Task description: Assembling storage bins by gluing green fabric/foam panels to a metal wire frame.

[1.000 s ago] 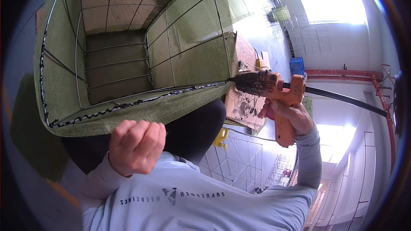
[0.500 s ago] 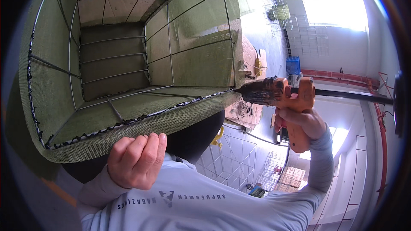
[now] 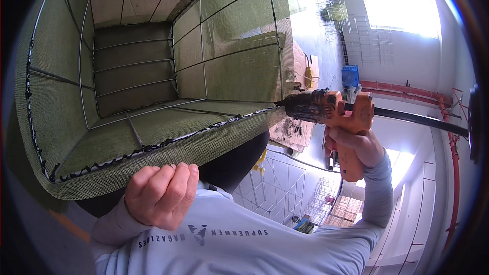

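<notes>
An open box-shaped wire frame (image 3: 202, 61) lined with green woven fabric fills the left and middle, its opening toward me. Black glue (image 3: 140, 150) runs in a wavy line along its near and left rim. My right hand (image 3: 356, 145) is wrapped round the handle of an orange glue gun (image 3: 362, 112), whose front is smeared black. The gun's dark nozzle touches the rim near its right corner. My left hand (image 3: 162, 196) is closed, fingers bent together, fingertips against the lower edge of the fabric border (image 3: 224, 145). Whether it pinches the fabric is hidden.
A black rod or cable (image 3: 417, 119) stretches right from behind the gun. Beyond lie stained cardboard (image 3: 293, 135), a blue crate (image 3: 350, 76) and wire frames (image 3: 277, 181). Red pipes (image 3: 407, 94) run along the white wall. My dark-clothed leg (image 3: 237, 155) is under the box.
The box has shifted slightly, its left side outward and lower. The gun's nozzle has crept a little left along the rim. My left hand stays nearly in place.
</notes>
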### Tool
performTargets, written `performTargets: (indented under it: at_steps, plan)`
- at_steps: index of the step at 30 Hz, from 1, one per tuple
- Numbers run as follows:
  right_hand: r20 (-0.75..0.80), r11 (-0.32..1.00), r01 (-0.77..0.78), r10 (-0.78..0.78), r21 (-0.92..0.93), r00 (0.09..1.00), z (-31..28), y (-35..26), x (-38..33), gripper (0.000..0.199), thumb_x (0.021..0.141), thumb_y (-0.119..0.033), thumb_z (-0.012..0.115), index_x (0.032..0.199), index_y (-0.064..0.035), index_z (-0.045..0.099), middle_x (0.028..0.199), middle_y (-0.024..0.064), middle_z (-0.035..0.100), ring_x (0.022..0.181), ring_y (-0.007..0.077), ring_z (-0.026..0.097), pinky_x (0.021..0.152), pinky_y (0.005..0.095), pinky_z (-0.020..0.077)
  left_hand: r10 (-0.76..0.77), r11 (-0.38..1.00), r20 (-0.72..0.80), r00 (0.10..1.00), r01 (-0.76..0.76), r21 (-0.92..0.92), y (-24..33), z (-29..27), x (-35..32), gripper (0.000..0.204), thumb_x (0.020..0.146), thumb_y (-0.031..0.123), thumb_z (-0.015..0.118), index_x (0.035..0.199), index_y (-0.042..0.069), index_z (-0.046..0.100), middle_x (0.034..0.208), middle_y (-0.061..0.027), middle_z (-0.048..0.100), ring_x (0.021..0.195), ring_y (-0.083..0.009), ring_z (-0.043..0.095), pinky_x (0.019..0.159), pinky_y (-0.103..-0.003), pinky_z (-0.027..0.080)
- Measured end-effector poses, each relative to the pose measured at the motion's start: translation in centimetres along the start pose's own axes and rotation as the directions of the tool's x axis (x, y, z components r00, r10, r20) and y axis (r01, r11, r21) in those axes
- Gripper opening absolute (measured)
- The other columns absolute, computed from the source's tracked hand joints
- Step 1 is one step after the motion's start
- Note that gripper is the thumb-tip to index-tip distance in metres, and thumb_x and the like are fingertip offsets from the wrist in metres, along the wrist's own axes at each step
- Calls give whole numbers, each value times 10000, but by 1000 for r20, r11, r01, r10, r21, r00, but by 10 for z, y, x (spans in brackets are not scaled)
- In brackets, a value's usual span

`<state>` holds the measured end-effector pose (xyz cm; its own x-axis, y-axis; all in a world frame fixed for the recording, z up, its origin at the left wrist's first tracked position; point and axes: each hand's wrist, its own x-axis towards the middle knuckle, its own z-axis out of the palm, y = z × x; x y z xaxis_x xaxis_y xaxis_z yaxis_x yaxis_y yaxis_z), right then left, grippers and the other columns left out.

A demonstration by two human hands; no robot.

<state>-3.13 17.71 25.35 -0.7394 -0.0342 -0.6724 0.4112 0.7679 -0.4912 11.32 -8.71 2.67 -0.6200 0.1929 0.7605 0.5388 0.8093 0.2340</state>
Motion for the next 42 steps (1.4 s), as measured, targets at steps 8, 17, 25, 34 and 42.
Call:
performTargets:
  at_steps: [8,17,25,34,42]
  plan:
    - [18,995,-25,27,-94,999,-5,-5,-3,204,884,-178,621,932,17,591,755,78,608,686,167,611,645,313,492,-1,1000,22,1000,1,-7,-1,-3,-2,146,764,98,661,896,64,714,881,-3,629,826,-143,565,728,-287,446]
    - [35,993,75,-78,86,996,-8,29,-7,316,827,-55,597,1116,37,507,875,147,568,731,244,616,652,369,527,20,999,-69,997,-23,-34,2,2,-9,127,737,106,720,862,103,737,848,18,629,810,-122,536,695,-287,438]
    - [296,956,100,-183,275,937,-1,26,32,543,824,-224,690,1220,65,457,848,168,596,709,237,637,613,337,523,-10,1000,-93,996,9,-12,5,9,-15,123,708,161,692,817,134,741,802,47,629,798,-113,528,718,-286,424]
    - [444,958,25,-156,287,883,-1,-1,43,667,806,-268,720,1276,102,423,829,175,615,658,230,632,565,328,516,-59,998,-114,992,56,-28,11,10,-19,107,690,152,717,795,150,735,806,67,629,818,-104,532,766,-318,430]
    - [467,966,-26,-99,256,879,-10,-17,47,658,814,-245,722,1268,124,420,830,171,615,677,225,635,576,328,523,-10,999,-139,990,5,-41,4,6,-19,93,702,182,710,787,154,735,796,71,620,820,-96,525,777,-311,427]
